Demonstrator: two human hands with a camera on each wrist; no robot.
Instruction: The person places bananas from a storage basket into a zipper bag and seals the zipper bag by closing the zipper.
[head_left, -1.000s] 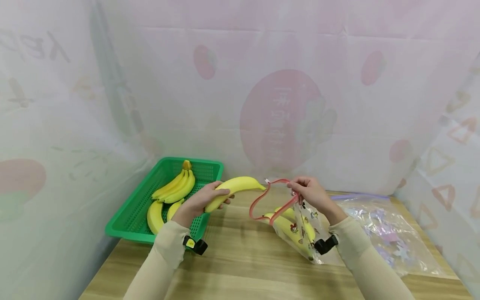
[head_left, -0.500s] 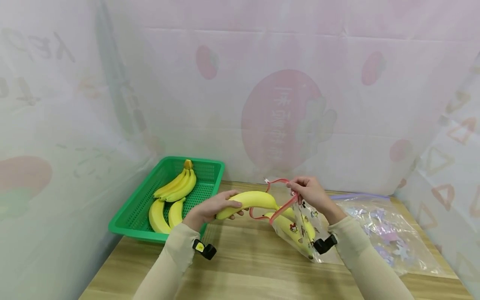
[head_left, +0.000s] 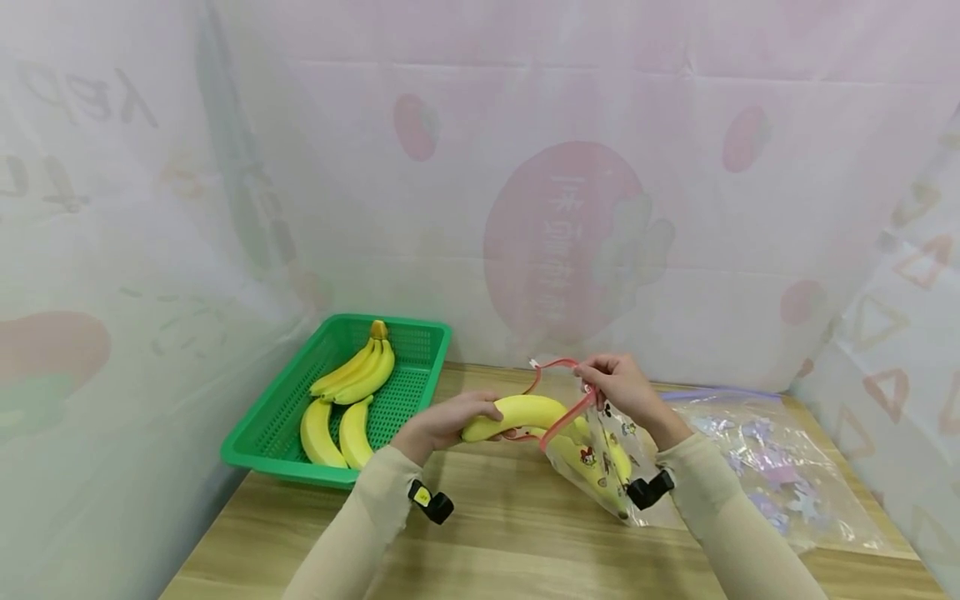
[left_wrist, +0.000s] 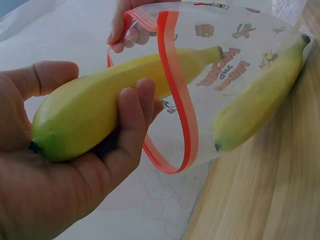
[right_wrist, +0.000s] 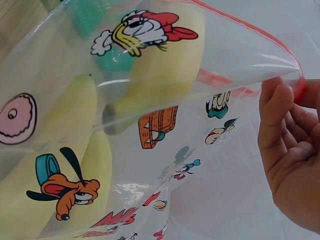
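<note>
My left hand (head_left: 452, 423) grips a single yellow banana (left_wrist: 95, 102) around its near end. The banana's stem end passes through the red-edged mouth of a clear zip bag (head_left: 567, 422) printed with cartoon figures. Pinching the bag's red rim near its upper corner, my right hand (head_left: 621, 385) keeps the mouth spread. More bananas lie inside the bag, one of them a banana (left_wrist: 262, 100) resting low along its side in the left wrist view. In the right wrist view, the held banana (right_wrist: 165, 75) shows through the printed plastic, its stem tip inside.
A green basket (head_left: 247, 457) at the left holds a bunch of bananas (head_left: 360, 372) and two single bananas (head_left: 318, 433). Flat on the wooden table (head_left: 480, 542) at the right lies a clear bag (head_left: 817, 450) with a purple zip and pastel shapes. Printed curtains (head_left: 450, 208) stand behind and at both sides.
My left hand has moved right and slightly down, carrying the banana from outside the bag until its stem end is within the mouth. The right hand has stayed at the rim.
</note>
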